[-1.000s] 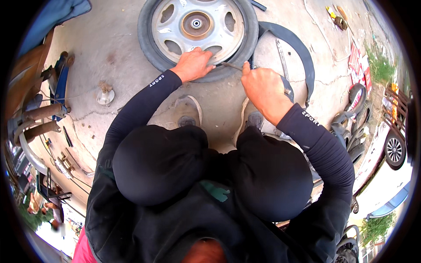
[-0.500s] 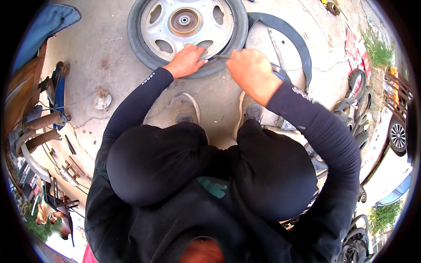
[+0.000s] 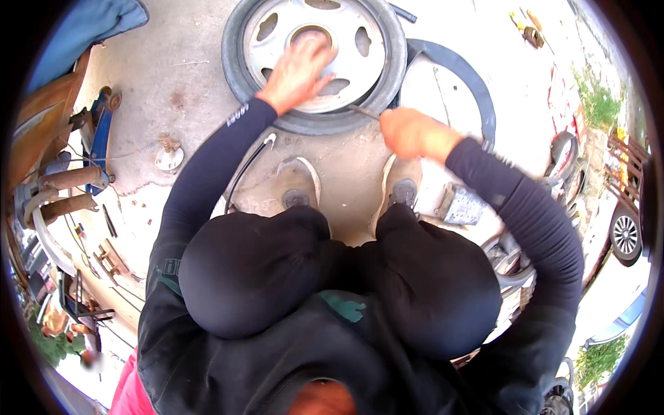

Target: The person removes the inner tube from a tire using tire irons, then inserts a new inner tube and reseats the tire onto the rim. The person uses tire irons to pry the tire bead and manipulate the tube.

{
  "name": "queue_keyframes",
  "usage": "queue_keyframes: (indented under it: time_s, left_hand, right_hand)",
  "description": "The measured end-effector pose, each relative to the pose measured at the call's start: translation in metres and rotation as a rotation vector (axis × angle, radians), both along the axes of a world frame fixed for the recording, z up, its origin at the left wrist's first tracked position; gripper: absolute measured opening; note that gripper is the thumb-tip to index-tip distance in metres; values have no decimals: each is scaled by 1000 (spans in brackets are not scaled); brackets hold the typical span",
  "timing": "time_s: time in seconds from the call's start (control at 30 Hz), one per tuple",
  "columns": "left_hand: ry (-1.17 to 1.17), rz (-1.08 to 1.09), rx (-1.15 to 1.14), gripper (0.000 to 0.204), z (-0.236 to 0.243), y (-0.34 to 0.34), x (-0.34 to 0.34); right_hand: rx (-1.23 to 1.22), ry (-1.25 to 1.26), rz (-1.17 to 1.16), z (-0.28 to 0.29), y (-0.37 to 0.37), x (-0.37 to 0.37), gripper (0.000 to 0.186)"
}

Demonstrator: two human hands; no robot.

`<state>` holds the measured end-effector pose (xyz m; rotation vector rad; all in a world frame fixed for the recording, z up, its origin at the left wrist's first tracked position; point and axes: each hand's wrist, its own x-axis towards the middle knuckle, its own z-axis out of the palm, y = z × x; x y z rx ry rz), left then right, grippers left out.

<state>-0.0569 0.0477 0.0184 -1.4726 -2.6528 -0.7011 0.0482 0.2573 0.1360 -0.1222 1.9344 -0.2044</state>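
Observation:
A wheel lies flat in front of my feet, its silver rim (image 3: 349,66) inside a dark tire (image 3: 325,125). My left hand (image 3: 297,72) is over the rim, its fingers spread and blurred across the hub; whether they touch it I cannot tell. In my right hand (image 3: 415,133), closed in a fist, is a metal tire lever (image 3: 366,112). Its tip sits at the near right edge of the rim, where a dark gap shows between rim and tire. A flat, curved black rubber strip (image 3: 474,79) lies to the right of the wheel.
A black hose (image 3: 244,171) with a metal end lies by my left shoe. Right of my right shoe stands a grey metal block (image 3: 462,205). Blue metal equipment (image 3: 101,135) and a white disc (image 3: 169,160) are at left. Old tires (image 3: 564,149) line the right side.
My left hand has moved from the rim's near edge up over the hub, its fingers spreading. The right fist has shifted lower and slightly right, still holding the lever. The black hose has come into sight.

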Motion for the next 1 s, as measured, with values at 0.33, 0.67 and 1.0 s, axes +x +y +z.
queue_keyframes:
  time_s: [0.33, 0.67, 1.0]
  left_hand:
    - [88, 9, -337, 72, -39, 17, -61]
    - [-4, -1, -302, 70, -30, 18, -64]
    - [-68, 54, -369, 74, -27, 17, -59]
  right_hand:
    - [-212, 503, -296, -46, 17, 117, 25]
    - [-268, 722, -495, -116, 11, 196, 36]
    - [-277, 860, -423, -187, -2, 215, 43]
